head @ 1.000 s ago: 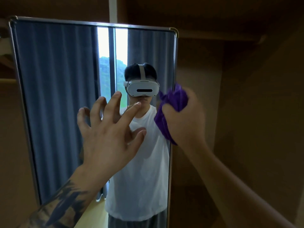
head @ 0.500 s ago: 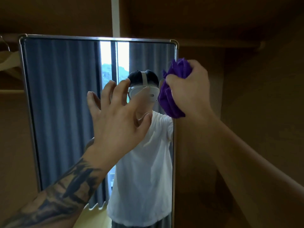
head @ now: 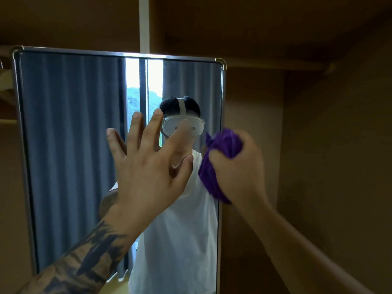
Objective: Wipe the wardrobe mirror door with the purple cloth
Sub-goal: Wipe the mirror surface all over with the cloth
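The wardrobe mirror door has a thin metal frame and fills the left and middle of the view. It reflects grey curtains, a window and a person in a white shirt. My left hand is spread with straight fingers against the glass near the middle. My right hand grips the bunched purple cloth and holds it at the mirror's right edge, about level with my left hand.
Brown wardrobe panels stand to the right of the mirror, with a shelf edge above. A white vertical strip rises above the mirror's top frame. A pale hanger shape shows at the far left edge.
My right hand rose with the cloth toward the mirror's top right corner, then came back down along the right edge. My left hand stayed spread on the glass. The view tilted upward.
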A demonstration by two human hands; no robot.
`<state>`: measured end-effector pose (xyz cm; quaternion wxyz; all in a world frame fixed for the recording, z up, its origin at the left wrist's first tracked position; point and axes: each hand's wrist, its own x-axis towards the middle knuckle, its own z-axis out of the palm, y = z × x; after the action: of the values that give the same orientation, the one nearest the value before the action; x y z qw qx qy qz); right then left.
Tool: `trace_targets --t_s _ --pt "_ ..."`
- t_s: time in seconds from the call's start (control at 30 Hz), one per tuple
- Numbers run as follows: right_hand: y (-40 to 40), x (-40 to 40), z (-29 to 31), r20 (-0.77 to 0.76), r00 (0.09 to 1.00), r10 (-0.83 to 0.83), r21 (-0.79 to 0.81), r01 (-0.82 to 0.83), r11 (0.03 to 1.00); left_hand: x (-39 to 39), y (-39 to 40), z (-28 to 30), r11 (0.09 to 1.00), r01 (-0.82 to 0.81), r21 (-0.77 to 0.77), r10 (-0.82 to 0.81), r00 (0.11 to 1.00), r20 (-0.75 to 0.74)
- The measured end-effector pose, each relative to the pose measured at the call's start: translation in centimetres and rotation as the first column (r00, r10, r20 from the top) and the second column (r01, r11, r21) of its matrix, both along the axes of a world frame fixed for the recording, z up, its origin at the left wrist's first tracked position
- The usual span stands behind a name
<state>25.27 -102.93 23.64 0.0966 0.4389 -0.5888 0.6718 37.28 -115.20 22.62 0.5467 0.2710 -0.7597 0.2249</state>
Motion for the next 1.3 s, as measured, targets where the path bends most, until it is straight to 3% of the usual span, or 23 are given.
trace_targets --t_s 0.13,0.23,0.33,0.53,0.63,0.73,0.93,1.3 --pt "-0.2 -0.7 8.5 -0.110 0.994 0.016 -0.078 -0.024 0.997 0.0 -0.2 -0.2 1.000 0.007 -0.017 -0.007 1.000 -0.011" --pt "-0.9 -0.8 10.3 -0.159 0.985 -0.069 -0.139 0.047 0.989 0.1 -0.2 -0.2 1.000 0.010 -0.023 -0.011 1.000 -0.011" --pt "-0.9 -0.8 7.7 -0.175 0.981 -0.079 -0.087 0.064 0.994 0.4 -0.1 -0.1 1.000 0.003 -0.008 -0.003 1.000 0.006" --pt "-0.5 0.3 -1.1 -0.043 0.997 -0.069 0.019 0.069 0.997 0.5 0.1 0.1 1.000 -0.013 0.010 0.013 0.999 0.038" --pt "-0.1 -0.1 -1.6 -0.022 0.999 -0.042 0.061 0.043 0.997 0.5 0.3 0.2 1.000 -0.014 0.013 0.013 0.999 0.044" --pt "0.3 -0.7 2.7 -0.049 0.999 0.013 0.073 -0.009 0.997 0.7 0.4 0.3 1.000 -0.011 0.017 0.010 0.999 0.045" --pt "-0.4 -1.2 11.0 -0.113 0.993 0.041 -0.138 -0.056 0.989 0.9 0.2 0.3 1.000 -0.017 0.016 0.016 0.998 0.069" --pt "-0.1 -0.2 -0.6 -0.031 0.999 -0.037 0.011 0.037 0.999 1.1 -0.4 -0.1 1.000 0.003 -0.001 -0.003 0.995 0.097"
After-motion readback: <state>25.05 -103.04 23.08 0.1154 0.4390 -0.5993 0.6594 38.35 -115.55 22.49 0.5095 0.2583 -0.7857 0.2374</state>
